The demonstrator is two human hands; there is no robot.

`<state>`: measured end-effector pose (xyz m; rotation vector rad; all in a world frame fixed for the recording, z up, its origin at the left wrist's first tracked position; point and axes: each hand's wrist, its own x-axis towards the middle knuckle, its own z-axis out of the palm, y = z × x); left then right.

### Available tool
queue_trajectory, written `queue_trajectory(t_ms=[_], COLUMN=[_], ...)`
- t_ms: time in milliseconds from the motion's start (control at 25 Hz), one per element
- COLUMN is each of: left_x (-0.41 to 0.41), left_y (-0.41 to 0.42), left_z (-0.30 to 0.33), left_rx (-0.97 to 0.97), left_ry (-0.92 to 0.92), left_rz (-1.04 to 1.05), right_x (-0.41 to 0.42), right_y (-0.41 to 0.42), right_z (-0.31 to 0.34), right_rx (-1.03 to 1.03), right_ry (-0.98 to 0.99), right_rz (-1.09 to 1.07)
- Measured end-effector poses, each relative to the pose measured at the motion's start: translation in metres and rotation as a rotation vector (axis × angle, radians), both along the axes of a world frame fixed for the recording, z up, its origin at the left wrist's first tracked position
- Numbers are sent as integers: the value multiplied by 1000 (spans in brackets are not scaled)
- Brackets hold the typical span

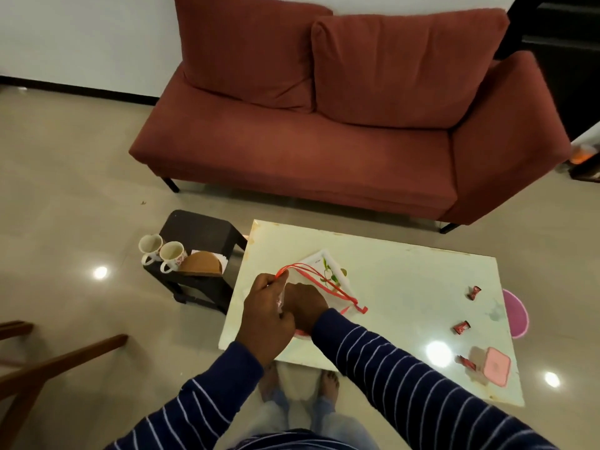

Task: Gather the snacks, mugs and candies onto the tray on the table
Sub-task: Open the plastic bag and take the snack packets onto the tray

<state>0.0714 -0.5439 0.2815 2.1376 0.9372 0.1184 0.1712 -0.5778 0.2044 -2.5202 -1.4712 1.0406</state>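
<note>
A white tray (336, 277) with a green plant print lies on the pale table (406, 280), near its left end. Over the tray's near side my left hand (264, 315) is shut on a clear snack packet (280, 300) with red edging that loops out across the tray. My right hand (306, 308) is pressed against the left one above the tray, its fingers hidden. Three red-wrapped candies (474, 292) (461, 327) (467, 362) lie at the table's right end. Two white mugs (150, 248) (172, 254) stand on a dark stool (201, 228) left of the table.
A pink lidded box (495, 367) sits by the nearest candy. A brown wedge-shaped holder (203, 263) stands beside the mugs. A red sofa (324, 141) fills the far side. A pink round object (516, 316) lies past the table's right edge, a wooden chair (48, 362) at left.
</note>
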Motion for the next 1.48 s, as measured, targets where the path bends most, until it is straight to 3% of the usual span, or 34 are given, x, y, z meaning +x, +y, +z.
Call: queue_trajectory(t_ms=[240,320,520,640,760,960,1080,1240,1480], left_x=[-1,-4,-8,-9,-12,-15,-18,-26,-22], left_y=[-10,-9,9,26,38,47,49,48,42], left_z=[-2,-3,-15,-31,-49,-75,-95,-127,-192], left_rx=[-91,-90,-60,-93,-130,-102,-130,-102,-66], left_ry=[-14,-5,12,64,126,165,180,190,192], left_rz=[39,38,53,71,83,100,183,300,356], right_x=[-12,-8,-2,4,23,77,120,171,219], right_y=[-12,-10,-4,-7,-23,-55,-61,-61,-31], right_z=[-7,-1,18,52,92,102,68,-15,-204], right_rx=[77,86,83,259,493,529,542,378,26], right_ry=[106,71,-111,-257,-329,-499,-515,-477,-333], right_rz=[-126,-65,198,346,356,467,547,587,620])
